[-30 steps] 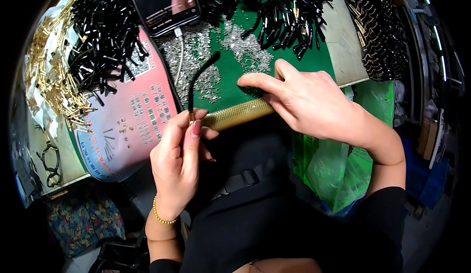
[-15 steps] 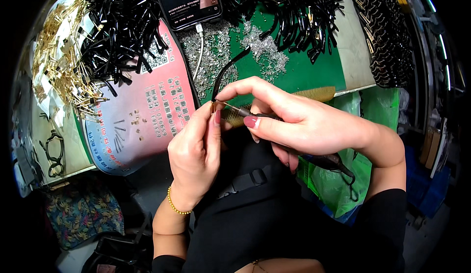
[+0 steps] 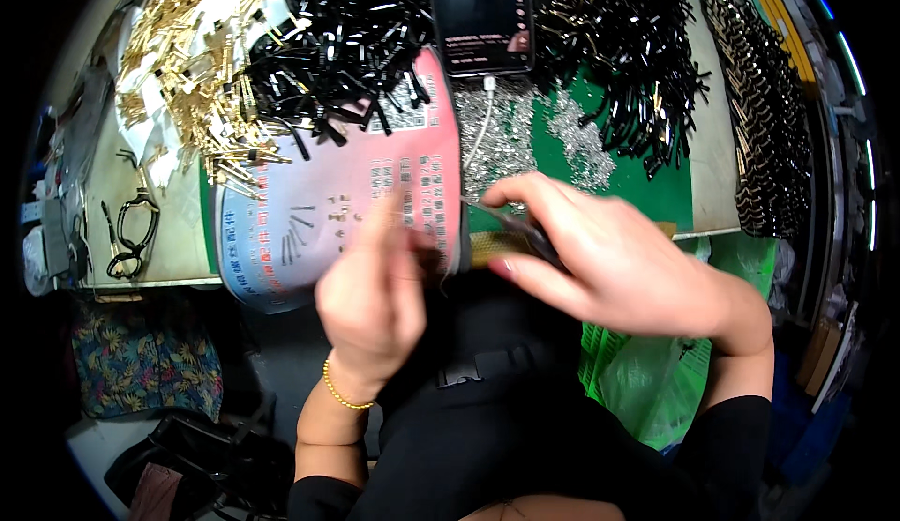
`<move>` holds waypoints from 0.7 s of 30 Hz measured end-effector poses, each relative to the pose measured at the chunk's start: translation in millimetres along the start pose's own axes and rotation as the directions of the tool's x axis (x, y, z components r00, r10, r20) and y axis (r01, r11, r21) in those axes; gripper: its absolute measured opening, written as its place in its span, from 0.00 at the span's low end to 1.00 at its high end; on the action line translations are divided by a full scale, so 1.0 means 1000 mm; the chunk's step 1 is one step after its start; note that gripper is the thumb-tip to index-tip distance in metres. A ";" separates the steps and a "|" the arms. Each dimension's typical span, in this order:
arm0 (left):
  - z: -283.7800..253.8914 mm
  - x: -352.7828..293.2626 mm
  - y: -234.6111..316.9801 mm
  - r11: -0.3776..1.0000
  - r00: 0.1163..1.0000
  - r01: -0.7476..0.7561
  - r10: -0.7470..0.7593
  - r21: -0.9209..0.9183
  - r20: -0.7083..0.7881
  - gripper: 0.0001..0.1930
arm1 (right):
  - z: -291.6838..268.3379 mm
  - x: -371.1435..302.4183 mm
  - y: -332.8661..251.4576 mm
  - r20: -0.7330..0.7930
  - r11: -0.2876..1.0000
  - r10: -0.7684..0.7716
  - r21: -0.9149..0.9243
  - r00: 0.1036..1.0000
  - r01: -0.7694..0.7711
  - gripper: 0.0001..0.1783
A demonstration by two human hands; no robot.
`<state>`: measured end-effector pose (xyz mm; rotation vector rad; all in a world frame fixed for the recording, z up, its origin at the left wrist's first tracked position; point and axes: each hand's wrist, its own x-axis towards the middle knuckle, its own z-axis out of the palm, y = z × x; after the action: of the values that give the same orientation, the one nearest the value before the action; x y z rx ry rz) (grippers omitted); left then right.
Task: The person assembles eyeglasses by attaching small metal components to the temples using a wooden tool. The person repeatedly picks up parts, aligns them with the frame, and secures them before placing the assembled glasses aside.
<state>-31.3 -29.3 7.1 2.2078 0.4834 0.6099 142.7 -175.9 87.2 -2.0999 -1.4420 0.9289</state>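
Black temple arms (image 3: 347, 34), as their shape suggests, lie heaped along the far edge of the bench (image 3: 183, 240), left of its middle. From the left, a dark spectacle frame (image 3: 136, 230) rests close to the near-left corner, and slim gold metal parts (image 3: 220, 71) spread loose farther back, reaching the black heap. A pink-and-blue printed sheet (image 3: 281, 277) droops over the near edge. Above it is the left hand (image 3: 370, 301), so blurred that I cannot tell whether its grip pinches a piece. Next, a phone (image 3: 480, 15) stands at the far edge, with tiny silver bits (image 3: 497, 137) scattered nearer, partly over a green mat (image 3: 656, 198). At the near edge, beside a yellowish mesh strip (image 3: 486, 247), the right hand (image 3: 623, 263) has its grip closed around a dark slim tool (image 3: 539, 235). Behind it sits a second black heap (image 3: 619, 43); along the right edge, black-and-gold pieces (image 3: 764, 127) are stacked in close rows.

The work looks under way and far from finished: plenty of gold parts and silver bits are loose. Which black pieces are done, I cannot tell; the neat rows may be a sorted batch.
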 end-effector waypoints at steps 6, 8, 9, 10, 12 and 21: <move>-0.017 0.011 -0.022 0.965 0.980 -0.090 0.042 -0.248 -0.193 0.10 | 0.026 0.119 -0.004 -0.324 0.830 -0.390 -0.528 0.862 0.178 0.05; -0.046 0.019 -0.033 0.997 0.952 0.073 -0.062 0.023 -0.301 0.10 | 0.028 0.129 -0.006 -0.290 0.797 -0.347 -0.593 0.892 0.116 0.05; -0.062 0.020 -0.040 0.974 0.924 0.172 -0.107 0.148 -0.367 0.09 | 0.028 0.127 -0.006 -0.276 0.802 -0.334 -0.585 0.901 0.118 0.06; -0.079 0.025 -0.055 0.949 0.917 0.212 -0.110 0.233 -0.384 0.09 | 0.029 0.125 -0.006 -0.282 0.820 -0.301 -0.564 0.911 0.096 0.05; -0.108 0.033 -0.082 0.901 0.914 0.285 -0.152 0.328 -0.375 0.08 | 0.033 0.127 -0.005 -0.289 0.849 -0.278 -0.520 0.916 0.093 0.08; -0.126 0.090 -0.092 0.911 0.998 -0.010 -0.013 0.413 0.053 0.07 | 0.013 0.111 -0.008 -0.271 0.968 -0.106 -0.248 0.957 0.037 0.15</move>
<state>-42.9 148.8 33.7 2.6164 0.6319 0.4749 154.3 -70.0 52.5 -2.2232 -1.5273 0.4183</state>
